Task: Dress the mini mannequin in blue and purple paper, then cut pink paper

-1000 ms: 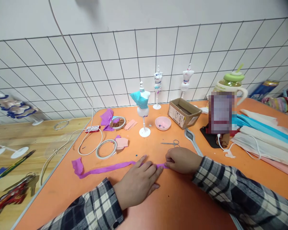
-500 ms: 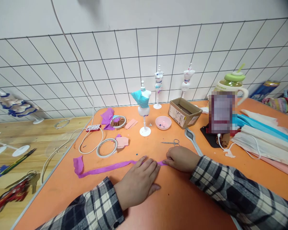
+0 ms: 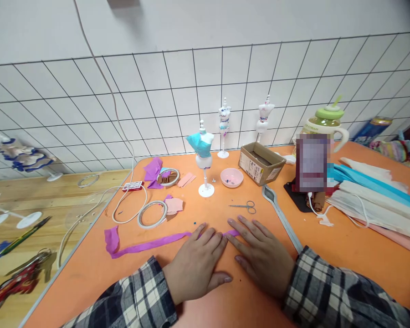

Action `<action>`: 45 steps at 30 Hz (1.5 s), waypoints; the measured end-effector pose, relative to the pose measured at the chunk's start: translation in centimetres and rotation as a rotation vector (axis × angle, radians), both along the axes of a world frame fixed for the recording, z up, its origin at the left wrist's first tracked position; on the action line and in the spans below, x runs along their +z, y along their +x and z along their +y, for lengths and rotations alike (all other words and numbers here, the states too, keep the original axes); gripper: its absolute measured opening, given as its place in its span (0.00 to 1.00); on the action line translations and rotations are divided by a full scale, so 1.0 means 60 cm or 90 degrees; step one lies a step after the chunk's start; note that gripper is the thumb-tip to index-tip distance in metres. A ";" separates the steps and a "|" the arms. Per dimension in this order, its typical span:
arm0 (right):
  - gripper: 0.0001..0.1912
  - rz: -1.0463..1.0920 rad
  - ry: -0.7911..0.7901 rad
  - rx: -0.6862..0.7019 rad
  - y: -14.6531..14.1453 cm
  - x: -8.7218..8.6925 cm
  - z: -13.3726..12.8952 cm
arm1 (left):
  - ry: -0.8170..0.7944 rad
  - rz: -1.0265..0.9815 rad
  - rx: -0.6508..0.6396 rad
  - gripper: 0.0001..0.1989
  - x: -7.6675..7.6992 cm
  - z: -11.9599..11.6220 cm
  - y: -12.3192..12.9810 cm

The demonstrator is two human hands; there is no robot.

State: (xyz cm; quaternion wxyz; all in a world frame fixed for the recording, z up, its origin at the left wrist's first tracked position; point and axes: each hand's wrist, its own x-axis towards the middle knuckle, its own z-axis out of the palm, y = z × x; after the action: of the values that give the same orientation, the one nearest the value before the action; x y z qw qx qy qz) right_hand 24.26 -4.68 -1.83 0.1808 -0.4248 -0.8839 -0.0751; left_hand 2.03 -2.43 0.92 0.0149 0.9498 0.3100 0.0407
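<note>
Head view: left hand (image 3: 198,262) and right hand (image 3: 264,259) lie flat, fingers open, touching the purple strip (image 3: 153,244).
Strip's place: on the orange table (image 3: 92,278), in front of the mannequin (image 3: 203,148).
Scissors (image 3: 243,207): right of the mannequin, nearer the hands.
Box (image 3: 254,168): right of the mannequin; printed label too small to read.
Phone (image 3: 312,163): farther right, screen pixelated.

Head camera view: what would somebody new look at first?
Probably the long purple strip stretched across the bright orange table, with the left hand and right hand lying flat over its right end. Next, the little white dress form wearing a bright blue piece, standing beyond the hands, beside the pink bowl.
</note>
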 end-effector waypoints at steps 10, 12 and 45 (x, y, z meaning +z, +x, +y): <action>0.15 0.014 -0.040 -0.091 0.047 0.007 0.037 | -0.007 -0.005 0.000 0.33 0.008 -0.004 0.002; 0.15 0.023 -0.031 -0.089 0.054 0.009 0.043 | -0.012 -0.022 -0.003 0.32 0.007 -0.001 0.002; 0.10 0.372 -0.428 0.036 -0.014 0.045 0.126 | -0.306 -0.221 0.186 0.19 0.010 0.058 -0.046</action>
State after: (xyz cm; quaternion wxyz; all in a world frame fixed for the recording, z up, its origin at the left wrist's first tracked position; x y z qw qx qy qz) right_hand 23.42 2.88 0.88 0.2768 -0.4389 -0.7822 0.3448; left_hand -0.76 1.03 1.52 0.2848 0.8435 0.4365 0.1294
